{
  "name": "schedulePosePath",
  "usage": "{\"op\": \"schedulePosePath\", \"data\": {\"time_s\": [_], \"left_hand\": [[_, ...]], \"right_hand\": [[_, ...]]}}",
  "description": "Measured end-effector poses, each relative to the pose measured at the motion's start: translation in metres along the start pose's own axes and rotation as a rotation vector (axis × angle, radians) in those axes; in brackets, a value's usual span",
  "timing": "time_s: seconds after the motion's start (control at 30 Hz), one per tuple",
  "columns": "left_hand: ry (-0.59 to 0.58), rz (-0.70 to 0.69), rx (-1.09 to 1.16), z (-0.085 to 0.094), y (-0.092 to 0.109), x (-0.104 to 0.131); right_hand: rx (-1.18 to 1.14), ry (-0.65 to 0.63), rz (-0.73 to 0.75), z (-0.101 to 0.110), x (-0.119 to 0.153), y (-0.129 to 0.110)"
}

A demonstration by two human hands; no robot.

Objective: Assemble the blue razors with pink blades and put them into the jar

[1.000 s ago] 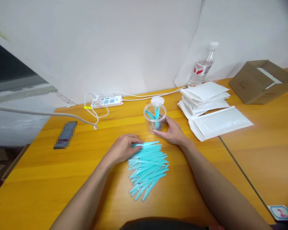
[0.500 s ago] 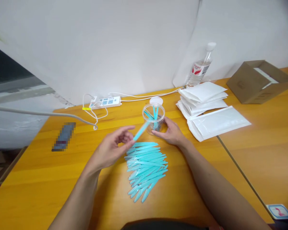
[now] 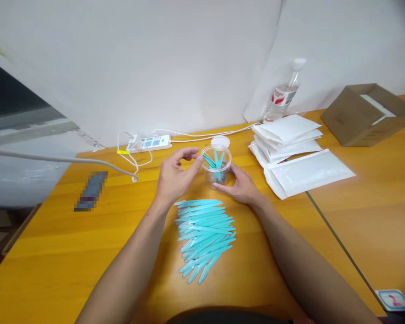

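My right hand (image 3: 239, 185) is wrapped round the right side of a clear round plastic jar (image 3: 209, 181), steadying it upright on the table. Several slim teal sticks (image 3: 217, 164) that look like eyebrow razors lean inside it. At the jar's left rim is my left hand (image 3: 179, 171), thumb and fingers somewhat apart. Its thumb tip is beside the end of a leaning teal stick, and no stick stands out clearly in its grasp. In front of the jar lies a loose pile of the same teal sticks (image 3: 205, 234), some with clear ends.
A white round lid (image 3: 220, 142) lies behind the jar. Further back are a power strip (image 3: 155, 143) with cables and a water bottle (image 3: 281, 101). White padded envelopes (image 3: 286, 135) and an open cardboard box (image 3: 354, 119) sit at right; a blurred-out dark object (image 3: 91, 191) is at left.
My left hand has moved up and right from above the pile to the jar's rim. The teal stick it held outside the jar no longer shows there. My right hand stays on the jar.
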State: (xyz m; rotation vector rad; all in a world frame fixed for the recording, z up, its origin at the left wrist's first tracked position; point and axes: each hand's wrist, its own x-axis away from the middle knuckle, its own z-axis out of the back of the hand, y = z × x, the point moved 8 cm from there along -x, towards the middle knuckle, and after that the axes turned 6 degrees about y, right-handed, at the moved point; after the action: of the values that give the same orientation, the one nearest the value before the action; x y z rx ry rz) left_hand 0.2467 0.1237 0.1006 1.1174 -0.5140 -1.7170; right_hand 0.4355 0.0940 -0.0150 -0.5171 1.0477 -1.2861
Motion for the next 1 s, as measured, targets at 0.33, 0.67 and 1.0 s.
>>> {"op": "schedulePosePath", "data": {"time_s": [0.33, 0.67, 1.0], "left_hand": [[-0.776, -0.018, -0.296, -0.025, -0.054, 0.084], [-0.842, -0.054, -0.445, -0.042, -0.058, 0.087], [-0.678, 0.032, -0.004, 0.006, -0.015, 0.057]], "right_hand": [[0.034, 0.012, -0.013, -0.001, 0.001, 0.001], [0.017, 0.02, -0.022, -0.004, 0.002, 0.006], [0.005, 0.016, -0.021, -0.003, 0.001, 0.005]]}}
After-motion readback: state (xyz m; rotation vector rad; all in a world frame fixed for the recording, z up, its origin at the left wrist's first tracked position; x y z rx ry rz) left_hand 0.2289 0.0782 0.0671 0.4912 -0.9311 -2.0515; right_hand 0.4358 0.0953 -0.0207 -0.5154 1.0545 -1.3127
